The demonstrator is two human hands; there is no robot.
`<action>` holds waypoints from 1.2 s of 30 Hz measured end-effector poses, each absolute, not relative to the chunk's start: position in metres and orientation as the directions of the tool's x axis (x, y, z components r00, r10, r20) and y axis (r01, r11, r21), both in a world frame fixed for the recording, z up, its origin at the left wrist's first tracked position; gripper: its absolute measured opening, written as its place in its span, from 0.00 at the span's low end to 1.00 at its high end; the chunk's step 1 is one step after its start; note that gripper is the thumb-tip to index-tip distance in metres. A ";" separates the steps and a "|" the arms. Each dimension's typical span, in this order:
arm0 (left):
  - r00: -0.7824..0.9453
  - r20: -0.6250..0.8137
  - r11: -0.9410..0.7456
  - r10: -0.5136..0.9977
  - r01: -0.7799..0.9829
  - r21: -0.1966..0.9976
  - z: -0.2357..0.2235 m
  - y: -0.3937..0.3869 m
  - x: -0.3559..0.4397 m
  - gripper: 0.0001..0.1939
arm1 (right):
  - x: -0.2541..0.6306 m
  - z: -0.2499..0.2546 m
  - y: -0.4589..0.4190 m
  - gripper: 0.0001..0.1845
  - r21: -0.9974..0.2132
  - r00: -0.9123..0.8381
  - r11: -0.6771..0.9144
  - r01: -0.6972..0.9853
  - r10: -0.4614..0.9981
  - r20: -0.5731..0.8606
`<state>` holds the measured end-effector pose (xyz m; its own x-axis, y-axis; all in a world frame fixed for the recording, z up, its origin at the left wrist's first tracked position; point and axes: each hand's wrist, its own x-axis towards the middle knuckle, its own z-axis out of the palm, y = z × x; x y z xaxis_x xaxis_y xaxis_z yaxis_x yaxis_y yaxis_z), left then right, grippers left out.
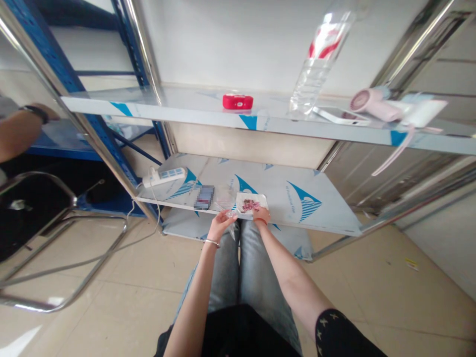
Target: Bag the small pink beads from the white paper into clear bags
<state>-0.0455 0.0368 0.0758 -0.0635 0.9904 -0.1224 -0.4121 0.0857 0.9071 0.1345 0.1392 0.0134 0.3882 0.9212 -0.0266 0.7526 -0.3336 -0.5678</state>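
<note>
At the front edge of the lower shelf, my left hand (220, 225) is closed on a clear plastic bag (231, 230) that hangs down over my knees. Just right of it lies a small white tray (263, 199) with a heap of small pink and dark red pieces (250, 205) on it. My right hand (262, 214) is at the tray's right front corner, its fingers curled against the pieces. What sits between those fingertips is too small to make out. More clear plastic (224, 197) lies left of the tray, beside a blurred-out phone-like object (204, 197).
A white power strip (165, 176) with a trailing cable is on the lower shelf's left. The upper shelf (178, 110) holds a red case (238, 102), a plastic bottle (316, 64), a phone (342, 116) and a pink handheld fan (375, 104). A chair (67, 248) and another person's arm (22, 130) are at left.
</note>
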 end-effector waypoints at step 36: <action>-0.027 -0.091 0.069 0.996 -0.447 0.892 0.079 0.034 -0.043 0.28 | 0.169 0.074 0.146 0.11 -0.470 0.098 -0.129 0.873 0.991 -0.091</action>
<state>-0.0430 0.0343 0.0789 -0.0270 0.9955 -0.0907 -0.4465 0.0692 0.8921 0.1686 0.1462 0.0737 0.0979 0.9910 -0.0908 0.8729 -0.1293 -0.4704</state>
